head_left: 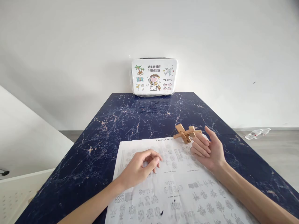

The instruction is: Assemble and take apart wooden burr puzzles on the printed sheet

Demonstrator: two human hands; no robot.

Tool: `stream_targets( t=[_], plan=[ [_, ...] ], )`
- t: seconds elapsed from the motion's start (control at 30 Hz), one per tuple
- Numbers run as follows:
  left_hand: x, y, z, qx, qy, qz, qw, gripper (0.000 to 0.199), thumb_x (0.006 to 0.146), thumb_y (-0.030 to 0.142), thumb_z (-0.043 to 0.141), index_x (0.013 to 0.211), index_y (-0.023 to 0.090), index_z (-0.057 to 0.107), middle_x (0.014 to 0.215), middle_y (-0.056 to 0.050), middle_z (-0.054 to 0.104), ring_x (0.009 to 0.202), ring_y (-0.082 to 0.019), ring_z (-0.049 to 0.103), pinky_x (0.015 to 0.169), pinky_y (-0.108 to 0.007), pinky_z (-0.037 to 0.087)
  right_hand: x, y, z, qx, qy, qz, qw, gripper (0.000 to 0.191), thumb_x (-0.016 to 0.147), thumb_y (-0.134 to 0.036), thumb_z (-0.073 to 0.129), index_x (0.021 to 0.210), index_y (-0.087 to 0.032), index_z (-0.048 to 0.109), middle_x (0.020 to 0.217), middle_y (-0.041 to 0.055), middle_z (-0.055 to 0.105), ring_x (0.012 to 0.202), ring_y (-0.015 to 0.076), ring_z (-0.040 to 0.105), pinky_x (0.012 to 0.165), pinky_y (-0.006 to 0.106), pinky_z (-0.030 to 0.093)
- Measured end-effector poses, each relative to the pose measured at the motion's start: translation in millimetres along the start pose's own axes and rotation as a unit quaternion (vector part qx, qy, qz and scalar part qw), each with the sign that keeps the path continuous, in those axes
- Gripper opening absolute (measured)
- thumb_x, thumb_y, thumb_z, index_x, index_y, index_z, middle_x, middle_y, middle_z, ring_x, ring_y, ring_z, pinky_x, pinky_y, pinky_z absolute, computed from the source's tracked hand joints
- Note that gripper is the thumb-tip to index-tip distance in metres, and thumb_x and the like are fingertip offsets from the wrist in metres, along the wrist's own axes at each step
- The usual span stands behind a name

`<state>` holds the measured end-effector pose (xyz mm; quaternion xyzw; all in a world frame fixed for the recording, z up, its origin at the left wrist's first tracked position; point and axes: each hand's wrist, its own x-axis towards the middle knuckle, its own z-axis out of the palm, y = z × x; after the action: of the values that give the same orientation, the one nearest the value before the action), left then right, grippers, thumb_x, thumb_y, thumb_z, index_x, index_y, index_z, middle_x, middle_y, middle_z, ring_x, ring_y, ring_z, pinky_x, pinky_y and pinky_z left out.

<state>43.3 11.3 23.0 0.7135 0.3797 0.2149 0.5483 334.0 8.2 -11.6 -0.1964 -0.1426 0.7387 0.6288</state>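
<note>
A wooden burr puzzle [184, 133] of crossed, notched sticks lies at the top edge of a printed sheet [161, 177]. A dark mark like a 2 shows on one of its pieces. My right hand [209, 149] is just to its right, fingers curled in loosely and thumb held apart, with nothing visible in the palm. The fingers partly cover the puzzle's right end, and I cannot tell if they touch it. Over the sheet's left half, my left hand [143, 166] is curled closed, thumb tip against the fingers, with nothing visible in it.
The dark blue marbled table [112, 118] runs to the wall. At its far end stands a white cartoon-printed case [154, 76] in clear wrap. A clear plastic bottle [257, 133] lies on the floor at right. A white perforated bin [21, 193] is at lower left.
</note>
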Motion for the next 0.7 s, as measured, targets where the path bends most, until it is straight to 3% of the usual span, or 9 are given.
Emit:
stream_targets(
  t=[0.37, 0.53, 0.7],
  plan=[
    [-2.1, 1.2, -1.9, 0.002, -0.002, 0.002, 1.000, 0.029, 0.105, 0.043, 0.053, 0.103, 0.019, 0.068, 0.090, -0.003, 0.069, 0.074, -0.014, 0.063, 0.072, -0.029, 0.049, 2.6, -50.4, -23.5, -0.002, 0.011, -0.106, 0.994, 0.048, 0.101, -0.037, 0.053, 0.063, -0.024, 0.027, 0.040, -0.0080, 0.033, 0.032, 0.0088, 0.026, 0.035, 0.025, 0.032],
    [-2.5, 1.9, -2.1, 0.003, 0.002, 0.003, 1.000, 0.029, 0.105, 0.043, 0.053, 0.102, 0.019, 0.068, 0.090, -0.004, 0.070, 0.073, -0.014, 0.063, 0.070, -0.028, 0.049, 4.0, -53.3, -29.8, -0.019, 0.029, -0.126, 0.991, 0.035, 0.100, -0.031, 0.051, 0.069, -0.025, 0.038, 0.044, -0.0083, 0.034, 0.033, 0.0094, 0.031, 0.035, 0.025, 0.036],
    [-2.6, 3.4, -2.6, 0.008, -0.001, -0.001, 1.000, 0.031, 0.105, 0.045, 0.052, 0.102, 0.019, 0.068, 0.089, -0.004, 0.070, 0.073, -0.015, 0.064, 0.068, -0.028, 0.050, 6.8, -47.7, -28.2, -0.019, 0.039, -0.130, 0.991, 0.015, 0.096, -0.025, 0.056, 0.082, -0.022, 0.050, 0.063, -0.0053, 0.052, 0.035, 0.0073, 0.036, 0.036, 0.023, 0.044]
  ],
)
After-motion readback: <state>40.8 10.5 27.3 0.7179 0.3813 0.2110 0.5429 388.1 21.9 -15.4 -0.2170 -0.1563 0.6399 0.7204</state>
